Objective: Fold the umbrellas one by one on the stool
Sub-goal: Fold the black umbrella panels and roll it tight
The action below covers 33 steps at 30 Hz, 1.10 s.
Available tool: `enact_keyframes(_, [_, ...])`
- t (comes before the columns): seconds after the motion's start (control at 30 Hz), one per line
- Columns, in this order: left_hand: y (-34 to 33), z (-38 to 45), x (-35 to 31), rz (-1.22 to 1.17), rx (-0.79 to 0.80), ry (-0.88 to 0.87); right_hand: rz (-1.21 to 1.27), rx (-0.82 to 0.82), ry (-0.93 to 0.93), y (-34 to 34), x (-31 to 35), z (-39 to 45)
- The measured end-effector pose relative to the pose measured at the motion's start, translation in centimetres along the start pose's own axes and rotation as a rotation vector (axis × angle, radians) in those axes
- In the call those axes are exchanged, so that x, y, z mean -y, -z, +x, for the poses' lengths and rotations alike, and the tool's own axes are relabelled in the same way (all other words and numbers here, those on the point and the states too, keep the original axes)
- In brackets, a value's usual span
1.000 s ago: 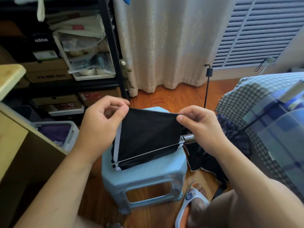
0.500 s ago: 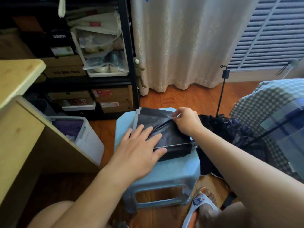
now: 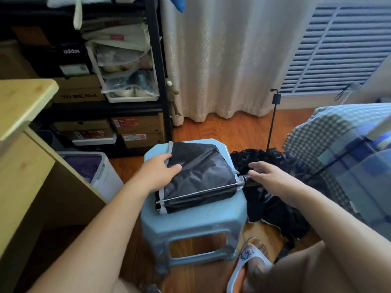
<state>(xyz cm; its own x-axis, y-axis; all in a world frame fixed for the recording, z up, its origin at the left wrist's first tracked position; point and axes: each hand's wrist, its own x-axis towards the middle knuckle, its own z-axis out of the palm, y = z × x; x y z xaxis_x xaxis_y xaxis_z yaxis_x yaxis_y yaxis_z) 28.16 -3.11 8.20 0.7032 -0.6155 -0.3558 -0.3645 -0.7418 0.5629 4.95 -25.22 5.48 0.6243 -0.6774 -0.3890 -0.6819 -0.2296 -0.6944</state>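
A black umbrella lies flattened on top of the light blue stool in the middle of the floor, its canopy folded into a rough rectangle with a grey edge band along the left side and a thin metal rib running along its near edge. The metal shaft end sticks out past the stool's right edge.

The left hand lies palm down on the left part of the folded canopy, its fingers spread loosely and flat, pressing on the black fabric without gripping it. The right hand is at the right end of the umbrella, by the shaft; its fingers are extended and slightly parted, with the tips just beside or touching the shaft. Whether they actually close on it cannot be told.

A second dark umbrella lies crumpled on the wooden floor just right of the stool, beside a checked bed cover. A foot in a white slipper rests near the stool's near right leg.
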Motion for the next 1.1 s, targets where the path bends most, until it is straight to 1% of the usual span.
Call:
enact_keyframes(0.07, [-0.3,0.2,0.1,-0.084,-0.059,0.049,0.23,-0.069,-0.086,0.0,0.0,0.1])
enact_keyframes(0.1, [-0.4,0.2,0.3,-0.077,-0.12,0.084,0.372,-0.09,-0.135,0.2,0.0,0.1])
enact_keyframes(0.13, [-0.4,0.1,0.3,-0.026,-0.212,0.097,0.514,-0.075,-0.18,0.5,-0.2,0.2])
enact_keyframes(0.17, [-0.3,-0.1,0.2,0.032,-0.337,0.051,0.638,-0.03,-0.218,0.7,-0.4,0.2])
enact_keyframes(0.2, [-0.2,-0.6,-0.1,0.053,-0.455,-0.068,0.723,0.026,-0.241,1.0,-0.6,0.2])
enact_keyframes(0.23, [-0.1,-1.4,-0.5,0.036,-0.53,-0.242,0.785,0.073,-0.254,1.1,-1.0,0.2])
enact_keyframes(0.27, [0.0,-2.5,-1.1,0.007,-0.525,-0.411,0.83,0.097,-0.261,1.1,-1.3,0.3])
enact_keyframes(0.3, [0.0,-3.6,-1.4,0.005,-0.466,-0.54,0.866,0.111,-0.263,1.2,-1.6,0.5])
enact_keyframes(0.33, [-0.2,-4.8,-1.6,0.033,-0.388,-0.608,0.881,0.118,-0.26,1.3,-1.7,0.6])
enact_keyframes(0.37, [-0.6,-5.5,-1.3,0.075,-0.306,-0.605,0.877,0.13,-0.251,1.4,-1.6,0.5])
enact_keyframes(0.4, [-1.0,-5.8,-0.7,0.106,-0.238,-0.547,0.857,0.147,-0.245,1.6,-1.4,0.4])
enact_keyframes(0.47, [-0.9,-5.8,0.5,0.083,-0.138,-0.328,0.775,0.14,-0.272,1.7,-0.8,0.2])
enact_keyframes(0.53, [-0.4,-5.0,0.8,-0.15,-0.113,-0.178,0.638,0.03,-0.316,1.6,-0.3,0.3])
enact_keyframes(0.6, [0.3,-4.1,0.8,-0.43,-0.14,-0.096,0.484,-0.069,-0.33,1.3,0.0,0.6])
enact_keyframes(0.63, [0.5,-3.7,0.9,-0.515,-0.156,-0.063,0.429,-0.097,-0.328,1.1,0.2,0.7])
enact_keyframes(0.67, [0.7,-3.3,1.0,-0.547,-0.18,-0.045,0.394,-0.115,-0.326,1.0,0.2,0.8])
enact_keyframes(0.73, [0.9,-3.2,1.5,-0.53,-0.203,-0.038,0.376,-0.114,-0.343,1.2,0.0,0.6])
enact_keyframes(0.8, [0.7,-3.4,2.2,-0.492,-0.194,-0.015,0.344,-0.059,-0.373,1.2,0.0,0.3])
enact_keyframes(0.87, [-0.2,-3.3,2.5,-0.391,-0.181,0.028,0.263,-0.011,-0.405,0.7,-0.1,0.2])
enact_keyframes(0.93, [-1.3,-3.0,2.6,-0.288,-0.182,0.064,0.224,-0.013,-0.425,0.2,-0.4,0.4])
enact_keyframes(0.97, [-1.6,-3.0,2.4,-0.28,-0.185,0.071,0.191,-0.038,-0.41,0.0,-0.4,0.5])
enact_keyframes(1.0, [-1.7,-3.0,2.2,-0.282,-0.19,0.069,0.106,-0.094,-0.36,-0.1,-0.3,0.4])
enact_keyframes(1.03, [-1.7,-3.0,2.1,-0.287,-0.197,0.063,-0.023,-0.194,-0.275,0.0,-0.1,0.3])
enact_keyframes(1.07, [-1.5,-3.1,1.9,-0.29,-0.197,0.063,-0.157,-0.328,-0.153,0.3,0.2,-0.1])
enact_keyframes(1.1, [-1.2,-3.1,2.0,-0.297,-0.198,0.071,-0.207,-0.451,-0.008,0.5,0.7,-0.7])
